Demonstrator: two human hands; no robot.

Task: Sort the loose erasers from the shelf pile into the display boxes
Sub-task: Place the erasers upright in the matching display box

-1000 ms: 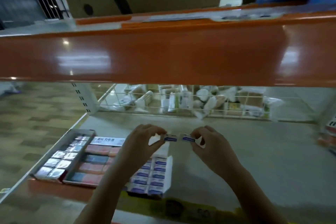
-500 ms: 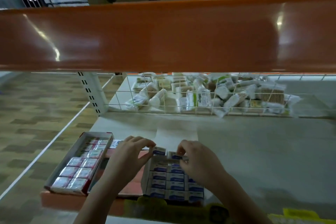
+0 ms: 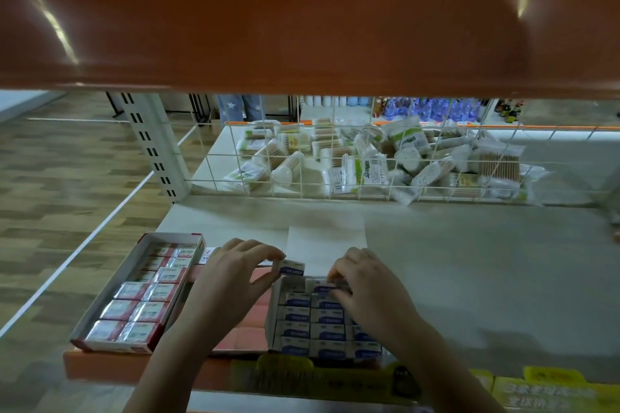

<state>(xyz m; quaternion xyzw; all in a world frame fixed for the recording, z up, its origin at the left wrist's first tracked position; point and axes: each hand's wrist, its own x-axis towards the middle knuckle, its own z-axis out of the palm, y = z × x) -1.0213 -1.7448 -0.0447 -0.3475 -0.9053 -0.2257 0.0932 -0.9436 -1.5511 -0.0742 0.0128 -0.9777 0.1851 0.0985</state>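
Observation:
A white display box (image 3: pixel 272 318) of blue-and-white erasers sits at the shelf's front edge, its rows nearly full. My left hand (image 3: pixel 231 282) pinches one blue-and-white eraser (image 3: pixel 292 268) just above the box's back left corner. My right hand (image 3: pixel 365 292) lies over the box's back right rows, its curled fingertips on an eraser (image 3: pixel 323 288) there; I cannot tell whether it grips it. Left of it stands a red-edged display box (image 3: pixel 110 285) with red-and-white erasers in two columns. A pink box (image 3: pixel 251 318) lies between the two, partly hidden by my left arm.
The orange beam of the upper shelf (image 3: pixel 302 17) hangs low overhead. A white wire basket (image 3: pixel 362 161) of cotton-swab packs runs along the back of the grey shelf (image 3: pixel 486 271). Yellow price tags (image 3: pixel 536 389) line the front edge. A wood-look floor lies to the left.
Both hands came down from mid-air, each with an eraser, to the back of the blue-and-white box. The right hand now rests inside the box's rows. The camera dipped closer.

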